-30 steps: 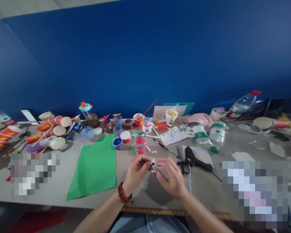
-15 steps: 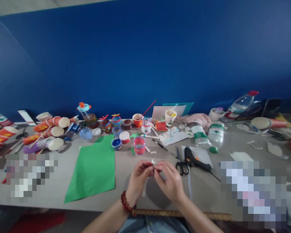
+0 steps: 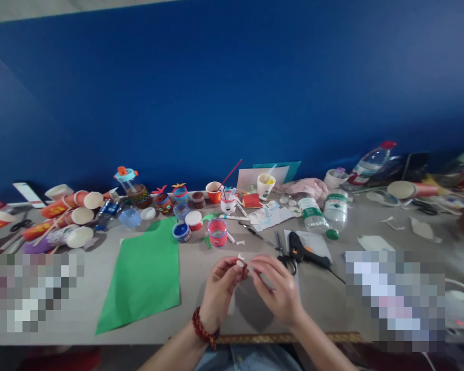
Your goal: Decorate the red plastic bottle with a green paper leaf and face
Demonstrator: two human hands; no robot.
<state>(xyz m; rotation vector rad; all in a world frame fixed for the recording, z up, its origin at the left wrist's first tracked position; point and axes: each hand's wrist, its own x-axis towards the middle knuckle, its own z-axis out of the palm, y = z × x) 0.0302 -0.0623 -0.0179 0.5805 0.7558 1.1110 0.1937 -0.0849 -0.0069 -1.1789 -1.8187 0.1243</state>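
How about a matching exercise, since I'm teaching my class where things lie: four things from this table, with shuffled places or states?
1. green sheet
2. black glue gun
3. dark red bracelet
4. blue paint pot

A. on the wrist of the left hand
B. open, beside a white-lidded pot
C. lying flat, left of the bracelet
D. right of the black-handled scissors

Pairs: 1-C, 2-D, 3-A, 4-B

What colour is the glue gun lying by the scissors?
The glue gun is black, seen best in the head view.
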